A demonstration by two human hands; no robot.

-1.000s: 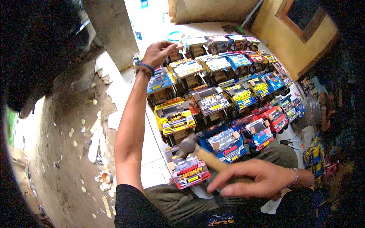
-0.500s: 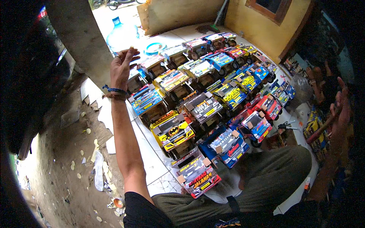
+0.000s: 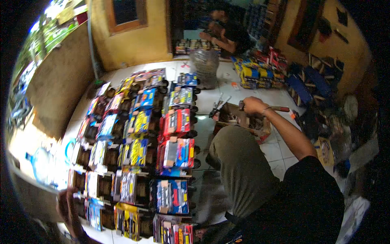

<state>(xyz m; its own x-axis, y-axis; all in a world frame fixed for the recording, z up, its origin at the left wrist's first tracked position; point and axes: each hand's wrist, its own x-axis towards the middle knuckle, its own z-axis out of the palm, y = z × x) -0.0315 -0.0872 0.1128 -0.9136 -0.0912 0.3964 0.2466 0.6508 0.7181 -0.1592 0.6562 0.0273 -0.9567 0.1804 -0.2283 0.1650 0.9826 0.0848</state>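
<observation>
Rows of toy trucks [image 3: 138,153] with colourful printed panels and dark wheels stand on the floor to my left. My right hand [image 3: 254,105] is closed round a hammer [image 3: 280,109], its reddish handle sticking out to the right and its dark head on the left. Below this hand lies a wooden box [image 3: 260,132] with small things in it that I cannot make out. At the lower left, my left hand [image 3: 68,209] is dim and a little blurred, its fingers stretched out beside the nearest trucks. Nothing shows in it.
Pliers-like tools [image 3: 219,106] lie by the box. A filled clear plastic bag [image 3: 204,67] stands ahead, with another person [image 3: 227,36] behind it in the doorway. Yellow and blue toy parts [image 3: 258,75] are stacked at the back right. A water jug [image 3: 42,164] stands at the left.
My view has swung to the right, bringing the doorway and wooden box into sight. My right hand has come over the box with the hammer; my left hand appears lower at the left.
</observation>
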